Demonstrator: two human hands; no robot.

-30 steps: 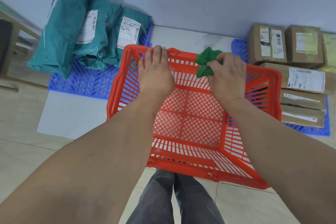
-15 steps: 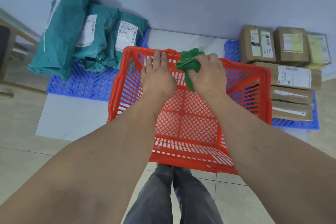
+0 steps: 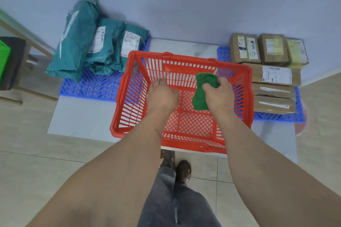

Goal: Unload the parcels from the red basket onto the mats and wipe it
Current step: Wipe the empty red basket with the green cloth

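Observation:
The red basket (image 3: 129, 97) stands on the floor in front of me with no parcels in it. My right hand (image 3: 219, 96) is inside it near the far wall, closed on a crumpled green cloth (image 3: 202, 90). My left hand (image 3: 162, 97) is inside the basket too, below the far rim, fingers pointing forward and holding nothing. Teal bagged parcels (image 3: 79, 42) lie on the blue mat (image 3: 88, 86) at the left. Brown cardboard parcels (image 3: 271, 49) are stacked on the blue mat (image 3: 276, 116) at the right.
A bluish wall (image 3: 184, 5) runs right behind both mats. At the far left stands a wooden frame with a black and green object (image 3: 11, 61). My legs and a dark shoe (image 3: 182, 169) are just in front of the basket's near side.
My left hand has let go of the far rim and dropped inside the basket. My right hand has moved the green cloth down from the rim to the inner far wall.

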